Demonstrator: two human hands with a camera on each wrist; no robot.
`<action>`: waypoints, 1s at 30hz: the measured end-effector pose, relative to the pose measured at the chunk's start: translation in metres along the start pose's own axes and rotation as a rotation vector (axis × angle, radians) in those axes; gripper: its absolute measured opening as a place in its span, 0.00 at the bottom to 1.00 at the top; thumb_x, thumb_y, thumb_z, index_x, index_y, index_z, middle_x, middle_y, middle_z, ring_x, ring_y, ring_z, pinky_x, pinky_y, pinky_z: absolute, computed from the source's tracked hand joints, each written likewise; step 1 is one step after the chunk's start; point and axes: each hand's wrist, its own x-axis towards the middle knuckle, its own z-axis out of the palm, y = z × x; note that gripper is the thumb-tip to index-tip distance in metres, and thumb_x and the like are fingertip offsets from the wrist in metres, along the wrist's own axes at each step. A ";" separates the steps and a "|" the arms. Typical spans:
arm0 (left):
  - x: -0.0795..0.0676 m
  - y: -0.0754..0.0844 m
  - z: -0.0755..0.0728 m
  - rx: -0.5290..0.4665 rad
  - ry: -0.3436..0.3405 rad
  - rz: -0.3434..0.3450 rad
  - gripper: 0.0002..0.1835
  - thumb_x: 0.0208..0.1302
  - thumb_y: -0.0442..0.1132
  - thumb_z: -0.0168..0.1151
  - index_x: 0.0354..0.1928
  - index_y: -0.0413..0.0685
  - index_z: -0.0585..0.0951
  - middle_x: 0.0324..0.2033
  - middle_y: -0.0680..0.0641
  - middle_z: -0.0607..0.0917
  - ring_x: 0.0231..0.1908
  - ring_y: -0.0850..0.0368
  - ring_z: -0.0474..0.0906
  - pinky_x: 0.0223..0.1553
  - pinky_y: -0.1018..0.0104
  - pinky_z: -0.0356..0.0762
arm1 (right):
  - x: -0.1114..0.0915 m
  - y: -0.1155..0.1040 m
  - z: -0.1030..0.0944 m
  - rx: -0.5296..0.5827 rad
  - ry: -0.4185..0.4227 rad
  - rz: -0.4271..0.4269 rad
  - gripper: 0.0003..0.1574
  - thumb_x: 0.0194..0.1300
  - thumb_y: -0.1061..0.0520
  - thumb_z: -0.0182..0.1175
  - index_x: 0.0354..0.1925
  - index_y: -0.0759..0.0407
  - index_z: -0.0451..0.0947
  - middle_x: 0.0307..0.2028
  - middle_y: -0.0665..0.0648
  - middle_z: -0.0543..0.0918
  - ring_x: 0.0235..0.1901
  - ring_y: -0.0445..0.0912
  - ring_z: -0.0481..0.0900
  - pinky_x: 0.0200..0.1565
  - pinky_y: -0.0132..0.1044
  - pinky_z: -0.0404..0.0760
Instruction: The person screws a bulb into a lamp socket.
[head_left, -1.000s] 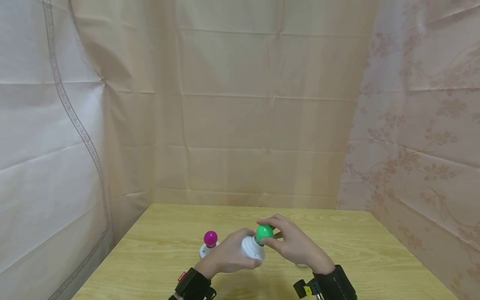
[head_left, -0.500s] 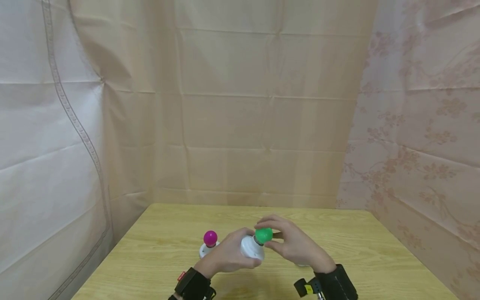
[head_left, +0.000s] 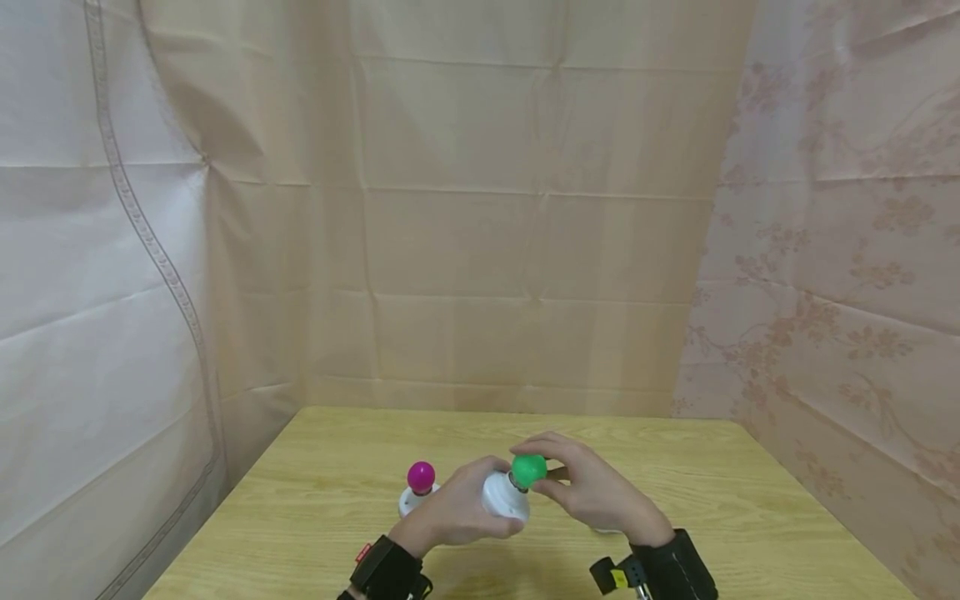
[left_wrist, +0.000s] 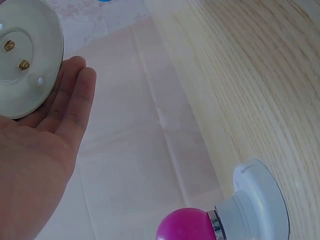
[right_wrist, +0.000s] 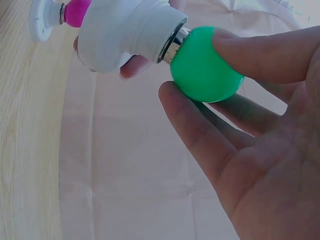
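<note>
My left hand [head_left: 465, 504] grips a white lamp holder [head_left: 504, 497] above the table, tilted with its socket towards the right. In the left wrist view the underside of this lamp holder [left_wrist: 31, 92] shows brass screws, and fingers lie along its rim. A round green light bulb [right_wrist: 205, 65] sits at the socket mouth, part of its metal screw base [right_wrist: 176, 45] showing. My right hand [head_left: 585, 483] holds that bulb between thumb and fingers; in the right wrist view the thumb lies on top and fingertips below.
Left of the hands, a magenta bulb [head_left: 421, 477] stands in another white lamp holder [left_wrist: 265, 200] on the wooden table [head_left: 337, 450]. A white thing [head_left: 606, 531] lies mostly hidden beneath the right wrist. Cloth sheets [head_left: 525, 250] hang behind and at both sides.
The right hand's fingers loosen and shift slightly around the green bulb, then close on it again. The left hand and the lamp holder stay nearly still.
</note>
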 end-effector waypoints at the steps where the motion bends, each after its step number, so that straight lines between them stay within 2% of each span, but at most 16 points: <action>1: 0.000 0.000 0.000 0.000 0.001 0.003 0.32 0.43 0.58 0.68 0.51 0.59 0.69 0.37 0.57 0.76 0.35 0.61 0.73 0.31 0.64 0.74 | 0.000 0.000 0.000 -0.001 0.004 0.002 0.30 0.58 0.62 0.60 0.57 0.42 0.68 0.54 0.47 0.71 0.52 0.45 0.68 0.43 0.35 0.75; 11: 0.000 0.001 -0.001 -0.002 -0.004 0.010 0.33 0.42 0.57 0.68 0.52 0.57 0.69 0.38 0.57 0.75 0.35 0.61 0.73 0.31 0.65 0.74 | -0.001 0.000 0.002 -0.007 0.044 0.030 0.27 0.60 0.55 0.60 0.57 0.41 0.68 0.51 0.44 0.72 0.47 0.44 0.71 0.43 0.36 0.76; 15: 0.000 0.001 -0.002 0.000 -0.004 0.014 0.33 0.43 0.57 0.68 0.53 0.57 0.69 0.38 0.57 0.76 0.35 0.61 0.73 0.31 0.65 0.74 | -0.001 -0.001 0.002 -0.004 0.032 0.053 0.27 0.61 0.52 0.59 0.58 0.42 0.66 0.54 0.45 0.70 0.52 0.44 0.69 0.46 0.39 0.75; 20: 0.000 0.000 -0.002 -0.007 -0.001 0.018 0.33 0.43 0.57 0.68 0.52 0.57 0.69 0.38 0.56 0.76 0.35 0.61 0.73 0.32 0.65 0.74 | -0.003 -0.003 0.000 -0.072 -0.001 0.056 0.33 0.60 0.59 0.59 0.62 0.44 0.62 0.61 0.47 0.63 0.58 0.45 0.62 0.52 0.43 0.70; 23: 0.000 -0.001 -0.002 0.002 0.004 0.017 0.33 0.43 0.57 0.68 0.52 0.56 0.69 0.37 0.56 0.76 0.35 0.61 0.73 0.32 0.65 0.74 | -0.003 -0.002 0.000 -0.102 -0.006 0.041 0.35 0.59 0.64 0.59 0.62 0.44 0.62 0.60 0.48 0.65 0.57 0.44 0.63 0.52 0.42 0.70; 30: -0.001 0.000 -0.002 0.007 -0.007 0.001 0.34 0.43 0.58 0.68 0.52 0.56 0.69 0.38 0.57 0.76 0.35 0.61 0.73 0.31 0.65 0.74 | -0.002 -0.001 -0.001 -0.016 -0.002 0.003 0.34 0.57 0.66 0.59 0.59 0.42 0.65 0.56 0.44 0.69 0.55 0.44 0.66 0.51 0.39 0.71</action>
